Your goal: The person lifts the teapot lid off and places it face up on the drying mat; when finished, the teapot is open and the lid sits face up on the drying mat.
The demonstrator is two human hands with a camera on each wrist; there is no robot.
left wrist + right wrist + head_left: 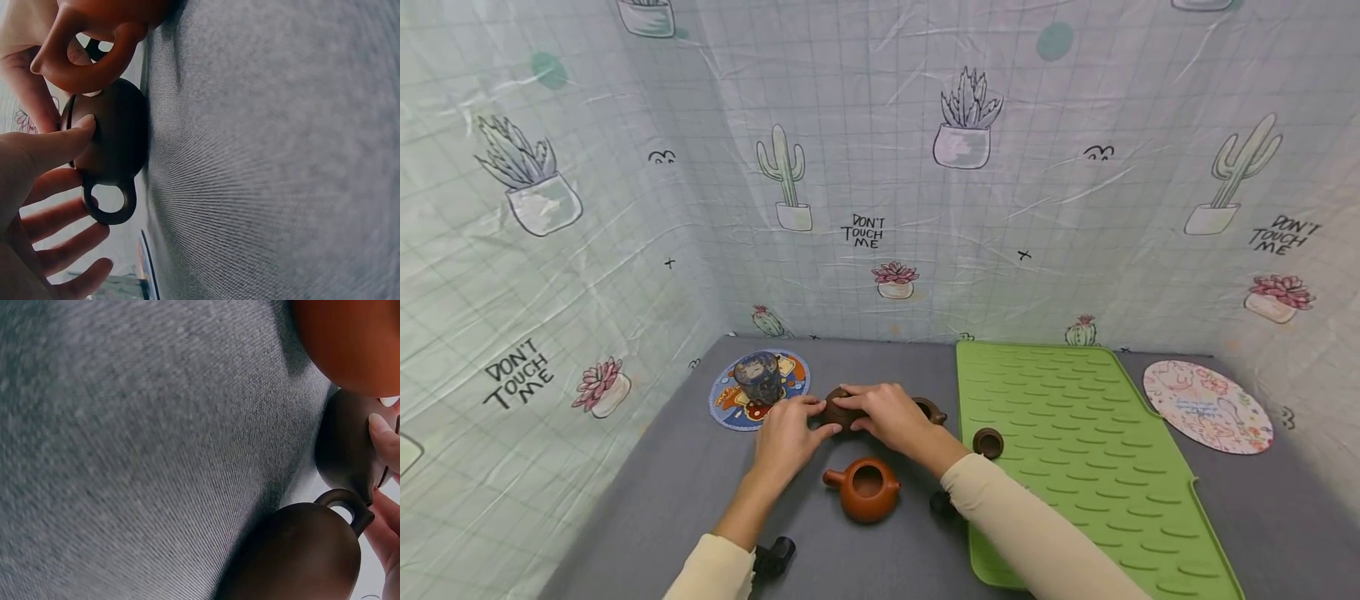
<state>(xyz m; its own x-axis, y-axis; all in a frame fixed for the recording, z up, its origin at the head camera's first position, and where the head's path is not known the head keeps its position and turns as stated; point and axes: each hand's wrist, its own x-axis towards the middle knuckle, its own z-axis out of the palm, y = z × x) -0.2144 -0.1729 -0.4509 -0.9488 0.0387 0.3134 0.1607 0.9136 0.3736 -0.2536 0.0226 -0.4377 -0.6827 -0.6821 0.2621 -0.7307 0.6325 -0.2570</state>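
Observation:
Both hands are at a dark brown teapot [841, 414] on the grey table. Its loop handle points toward my left hand [786, 435], whose thumb presses the body while the fingers spread beside and behind the handle [111, 220]. From the other side my right hand [891, 417] grips the teapot over its lid, thumb [382, 440] against the body. An orange-brown teapot [867, 498] without a lid stands nearer, handle to the left. Partly behind the right hand is a second dark teapot [934, 412]; its loop handle [344, 499] shows in the right wrist view.
At the back left a patterned glass [758, 379] stands on a blue round mat [724, 408]. A small brown cup [988, 443] sits on the green mat [1075, 467]. A pink patterned round mat [1208, 407] lies at the far right. Printed fabric walls enclose the table.

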